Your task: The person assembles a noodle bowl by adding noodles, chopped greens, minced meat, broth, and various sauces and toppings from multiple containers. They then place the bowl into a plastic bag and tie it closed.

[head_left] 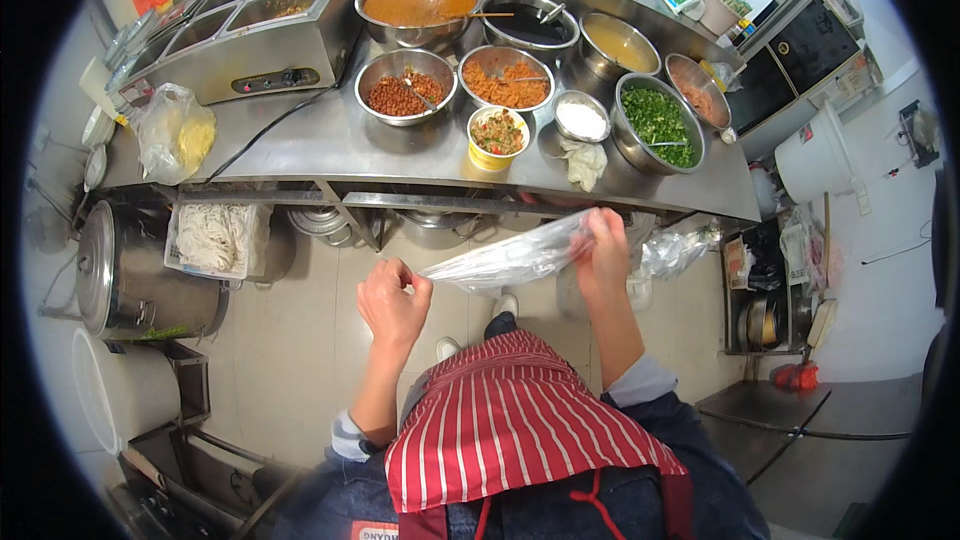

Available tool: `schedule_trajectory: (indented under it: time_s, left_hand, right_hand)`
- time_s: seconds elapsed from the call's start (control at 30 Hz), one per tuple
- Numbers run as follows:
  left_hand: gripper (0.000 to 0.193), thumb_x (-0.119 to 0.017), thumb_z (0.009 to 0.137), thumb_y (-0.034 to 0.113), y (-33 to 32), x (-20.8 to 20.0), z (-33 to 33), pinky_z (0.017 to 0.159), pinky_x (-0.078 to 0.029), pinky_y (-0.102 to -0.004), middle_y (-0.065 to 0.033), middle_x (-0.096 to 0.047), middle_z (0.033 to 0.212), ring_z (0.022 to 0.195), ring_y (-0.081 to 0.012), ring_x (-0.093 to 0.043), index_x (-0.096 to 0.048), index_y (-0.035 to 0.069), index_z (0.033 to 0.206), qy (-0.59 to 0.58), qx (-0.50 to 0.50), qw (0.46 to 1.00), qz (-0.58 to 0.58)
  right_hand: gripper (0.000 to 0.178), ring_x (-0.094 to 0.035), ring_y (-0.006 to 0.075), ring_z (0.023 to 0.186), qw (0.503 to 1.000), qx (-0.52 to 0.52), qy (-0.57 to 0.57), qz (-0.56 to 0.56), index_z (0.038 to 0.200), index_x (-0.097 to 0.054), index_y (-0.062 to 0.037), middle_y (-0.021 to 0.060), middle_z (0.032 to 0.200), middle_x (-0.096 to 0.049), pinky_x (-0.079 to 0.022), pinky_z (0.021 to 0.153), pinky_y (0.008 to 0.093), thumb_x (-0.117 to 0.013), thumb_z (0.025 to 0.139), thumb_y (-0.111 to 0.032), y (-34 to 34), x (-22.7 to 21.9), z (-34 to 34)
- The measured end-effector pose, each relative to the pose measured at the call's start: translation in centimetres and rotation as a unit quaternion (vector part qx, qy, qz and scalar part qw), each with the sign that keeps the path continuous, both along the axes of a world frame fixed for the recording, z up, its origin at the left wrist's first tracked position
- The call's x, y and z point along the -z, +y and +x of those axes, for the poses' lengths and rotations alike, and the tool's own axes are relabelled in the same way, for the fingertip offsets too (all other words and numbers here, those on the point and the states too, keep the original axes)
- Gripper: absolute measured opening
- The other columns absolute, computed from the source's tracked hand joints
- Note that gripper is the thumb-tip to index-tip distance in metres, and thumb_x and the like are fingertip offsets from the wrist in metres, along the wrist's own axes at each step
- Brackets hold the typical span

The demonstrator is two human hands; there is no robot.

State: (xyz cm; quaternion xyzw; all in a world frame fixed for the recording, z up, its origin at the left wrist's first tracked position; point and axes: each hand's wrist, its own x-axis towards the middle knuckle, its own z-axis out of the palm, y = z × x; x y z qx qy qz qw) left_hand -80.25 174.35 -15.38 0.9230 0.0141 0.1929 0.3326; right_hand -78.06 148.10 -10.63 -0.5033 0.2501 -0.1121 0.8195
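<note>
A clear plastic bag [510, 257] is stretched between my two hands, in front of the counter's near edge. My left hand [393, 300] pinches one end of it with the fingers curled in. At the other end my right hand [603, 252] grips the bag, fingers closed round the film. Beyond the bag, a yellow paper tub [497, 135] filled with chopped food stands at the counter's edge. Beside it are a small bowl of white granules [581, 118], a crumpled pale cloth [584, 162] and a steel bowl of chopped greens [655, 123].
The steel counter [290, 145] carries bowls of peanuts [405, 90], orange crumbs [506, 80], brown sauce [420, 0] and dark liquid [530, 22]. A steel food warmer [270, 80] stands left, near a knotted bag [175, 135]. Below are a noodle crate [212, 240] and a large pot [140, 270].
</note>
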Motion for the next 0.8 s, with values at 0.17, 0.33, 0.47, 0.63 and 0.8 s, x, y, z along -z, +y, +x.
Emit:
schedule_trajectory:
  time_s: [0.17,0.33,0.47,0.63,0.8]
  left_hand:
    - [0.053,-0.073,0.067,0.021,2.0,-3.0,1.5,0.086,-0.041,-0.0347,-0.0086,-0.056,0.115,0.105,-0.0159,-0.052,-0.052,0.007,0.113,0.199,0.088,0.871,-0.44]
    - [0.082,-0.074,0.068,0.024,-1.8,-6.0,3.8,0.091,-0.041,-0.0359,-0.0145,-0.04,0.135,0.122,-0.0257,-0.042,-0.032,0.009,0.137,0.057,0.236,0.953,-0.184]
    - [0.044,-0.068,0.072,0.014,-4.7,-3.4,7.5,0.077,-0.048,-0.0362,-0.0168,-0.057,0.109,0.095,-0.0303,-0.058,-0.056,0.007,0.113,0.118,0.196,0.971,-0.069]
    - [0.015,-0.06,0.075,0.004,-3.7,1.1,11.9,0.061,-0.049,-0.0351,-0.0147,-0.062,0.08,0.065,-0.029,-0.061,-0.064,0.004,0.089,0.146,0.117,0.975,-0.124]
    - [0.014,-0.054,0.081,0.004,-2.2,1.9,16.5,0.046,-0.046,-0.0289,-0.0071,-0.058,0.069,0.049,-0.0162,-0.055,-0.062,0.001,0.092,0.3,-0.026,0.891,-0.34]
  right_hand:
    - [0.029,-0.045,0.0101,0.056,0.977,-0.136,0.035,-0.162,0.087,-0.055,-0.0063,-0.0005,0.065,-0.049,-0.036,0.05,0.0255,-0.04,0.094,-0.03,2.1,-0.9,2.8]
    - [0.04,-0.051,0.0147,0.061,0.907,-0.247,0.089,-0.329,0.082,-0.057,-0.0018,0.005,0.068,-0.055,-0.039,0.057,0.0299,-0.042,0.093,-0.037,3.9,0.6,4.9]
    - [0.037,-0.054,0.0163,0.062,0.882,-0.31,0.096,-0.341,0.085,-0.06,-0.0029,0.0063,0.071,-0.059,-0.042,0.059,0.0309,-0.046,0.092,-0.036,4.0,2.8,7.4]
    - [0.059,-0.06,0.0188,0.083,0.799,-0.524,0.109,-0.275,0.125,-0.048,-0.0035,0.0126,0.105,-0.059,-0.047,0.072,0.0329,-0.071,0.077,-0.029,-1.4,5.9,11.4]
    - [0.068,-0.05,0.0229,0.11,0.919,-0.346,0.163,-0.095,0.143,-0.021,-0.0078,0.0144,0.134,-0.038,-0.047,0.086,0.0369,-0.059,0.088,-0.025,-5.0,8.9,17.4]
